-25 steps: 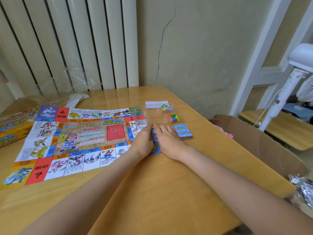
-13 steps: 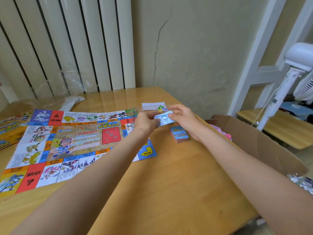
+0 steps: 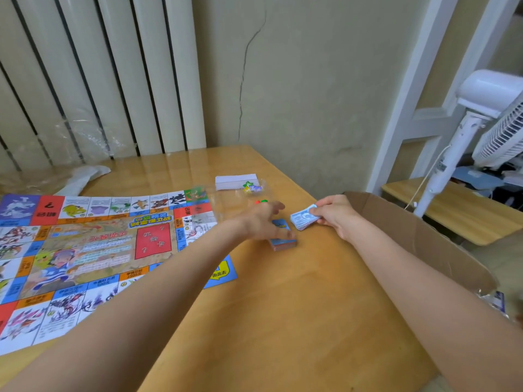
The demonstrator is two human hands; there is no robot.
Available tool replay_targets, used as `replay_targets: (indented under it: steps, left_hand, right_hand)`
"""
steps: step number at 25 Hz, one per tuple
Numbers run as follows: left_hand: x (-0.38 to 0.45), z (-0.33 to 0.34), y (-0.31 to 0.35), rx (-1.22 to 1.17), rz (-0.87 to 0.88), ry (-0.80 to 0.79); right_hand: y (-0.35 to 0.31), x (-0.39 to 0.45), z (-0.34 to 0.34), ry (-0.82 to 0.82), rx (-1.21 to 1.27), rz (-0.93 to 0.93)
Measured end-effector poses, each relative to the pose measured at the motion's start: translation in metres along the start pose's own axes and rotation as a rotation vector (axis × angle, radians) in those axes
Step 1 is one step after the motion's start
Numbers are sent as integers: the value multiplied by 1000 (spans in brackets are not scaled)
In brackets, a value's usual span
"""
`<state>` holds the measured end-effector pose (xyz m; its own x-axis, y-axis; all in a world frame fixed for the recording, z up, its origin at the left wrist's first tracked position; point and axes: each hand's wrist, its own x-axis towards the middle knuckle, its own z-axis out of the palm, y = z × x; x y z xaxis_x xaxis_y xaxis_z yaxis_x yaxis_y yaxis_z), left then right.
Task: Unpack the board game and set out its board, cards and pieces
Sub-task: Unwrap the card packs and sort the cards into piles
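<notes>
Blue paper banknotes (image 3: 303, 219) pinched in the right hand (image 3: 334, 215) should land squarely beside the blue-backed card deck (image 3: 283, 236), which the left hand (image 3: 263, 222) covers, fingers spread.

- Wooden table (image 3: 297, 321): glossy light-brown top, faint reflections along its far edge; set against the wall.
- Wall (image 3: 305, 80): pale greenish-beige plaster; a thin dark crack (image 3: 245, 63) runs downward from the top.
- Vertical blinds (image 3: 93, 75): white slats with dark gaps, behind the table's far left side.
- White frame (image 3: 418, 80): painted woodwork right of the wall.
- Standing fan (image 3: 481, 120): white, grille partly in view at the right edge; pole scuffed.
- Second wooden surface (image 3: 464, 210): lower, beyond the fan.
- Light: soft, even daylight.
</notes>
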<state>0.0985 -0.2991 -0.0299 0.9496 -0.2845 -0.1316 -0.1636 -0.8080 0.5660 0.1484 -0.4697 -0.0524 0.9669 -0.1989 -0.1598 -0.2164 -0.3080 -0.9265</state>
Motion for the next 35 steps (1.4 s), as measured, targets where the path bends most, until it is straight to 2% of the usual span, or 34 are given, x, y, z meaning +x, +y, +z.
replay_targets:
  steps: [3,11,15,17,19,20,21,24,26,29,35]
  left_hand:
    - [2,12,-4,116,11,19]
    - [1,19,-10,130,27,112]
    - [-2,13,-9,113,58,105]
    - [-5,-2,-10,70,95,202]
    - [-5,-23,-19,42,94,348]
    - [-3,-33,-28,61,57,391]
    - [-2,-42,-38,116,10,383]
    - [-2,-45,-62,297,-36,163]
    - [1,-39,-70,384,6,98]
    - [8,-33,-78,500,12,138]
    - [9,-22,-87,542,-22,173]
  right_hand:
    - [-1,3,5,42,-196,-92]
    - [5,5,15,126,-755,-293]
    - [-6,-2,15,218,-788,-334]
    - [-20,-2,16,259,-685,-435]
    - [-35,-1,24,161,-631,-543]
    - [-42,-2,32,57,-652,-594]
    - [-49,-5,41,-67,-700,-644]
    - [-61,-6,70,-355,-990,-690]
    - [-64,-5,78,-407,-1191,-645]
    - [-70,-10,84,-452,-1392,-592]
    - [-81,-5,84,-600,-1510,-531]
